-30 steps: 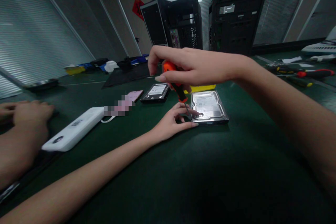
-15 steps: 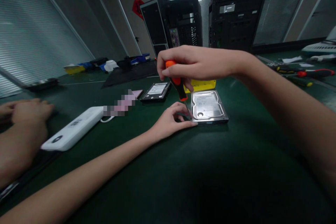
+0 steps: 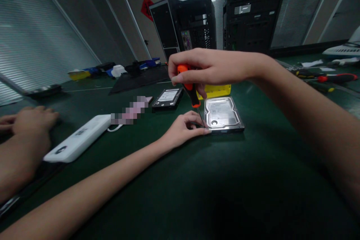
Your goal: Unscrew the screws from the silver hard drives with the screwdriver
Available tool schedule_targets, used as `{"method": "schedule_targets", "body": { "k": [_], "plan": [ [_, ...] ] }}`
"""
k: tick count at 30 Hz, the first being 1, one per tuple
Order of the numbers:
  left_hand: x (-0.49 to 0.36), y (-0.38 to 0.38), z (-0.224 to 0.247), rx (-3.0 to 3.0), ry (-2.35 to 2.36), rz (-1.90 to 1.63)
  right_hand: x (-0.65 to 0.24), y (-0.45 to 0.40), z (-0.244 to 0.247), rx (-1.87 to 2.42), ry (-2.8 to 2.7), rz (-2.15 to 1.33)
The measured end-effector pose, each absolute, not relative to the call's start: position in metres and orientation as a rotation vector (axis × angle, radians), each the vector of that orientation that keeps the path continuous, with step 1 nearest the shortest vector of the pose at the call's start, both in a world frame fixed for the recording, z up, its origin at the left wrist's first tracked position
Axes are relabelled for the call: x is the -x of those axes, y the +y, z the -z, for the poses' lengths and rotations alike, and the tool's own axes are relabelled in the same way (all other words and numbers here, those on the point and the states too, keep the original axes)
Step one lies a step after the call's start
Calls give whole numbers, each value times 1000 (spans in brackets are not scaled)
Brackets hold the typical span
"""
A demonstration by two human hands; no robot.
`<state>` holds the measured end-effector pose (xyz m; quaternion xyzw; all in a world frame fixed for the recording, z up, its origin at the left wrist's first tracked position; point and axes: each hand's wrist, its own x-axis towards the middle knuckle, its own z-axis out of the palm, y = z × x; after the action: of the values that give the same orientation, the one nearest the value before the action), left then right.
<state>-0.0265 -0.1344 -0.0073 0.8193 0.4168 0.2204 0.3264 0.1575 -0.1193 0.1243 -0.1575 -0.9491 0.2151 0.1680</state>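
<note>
A silver hard drive (image 3: 222, 112) lies flat on the dark green table (image 3: 168, 183), its labelled cover facing up. My left hand (image 3: 187, 129) grips the drive's near left corner between thumb and fingers. Above that corner, my right hand (image 3: 194, 67) is wrapped round the orange and black handle of a screwdriver (image 3: 192, 93). The screwdriver leans, its shaft running down to the drive's near left corner beside my left fingers. Its exact tip contact is too small to make out.
Behind lie a second hard drive (image 3: 168, 98) and a yellow object (image 3: 218, 90). A white power bank (image 3: 81, 137) sits left, near another person's hands (image 3: 30, 123). Two black computer cases (image 3: 194, 26) stand at the back. Tools, including a red-and-black handle (image 3: 337, 78), lie at right.
Almost nothing differs. Both my hands keep their places on the drive and the screwdriver; the view has shifted very slightly.
</note>
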Motion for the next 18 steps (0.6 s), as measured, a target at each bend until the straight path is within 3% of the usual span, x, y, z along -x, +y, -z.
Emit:
{"method": "schedule_targets", "body": {
  "k": [18],
  "plan": [
    [28, -132, 8, -2068, 1054, -592, -158, -119, -125, 392, -2699, -623]
  ]
}}
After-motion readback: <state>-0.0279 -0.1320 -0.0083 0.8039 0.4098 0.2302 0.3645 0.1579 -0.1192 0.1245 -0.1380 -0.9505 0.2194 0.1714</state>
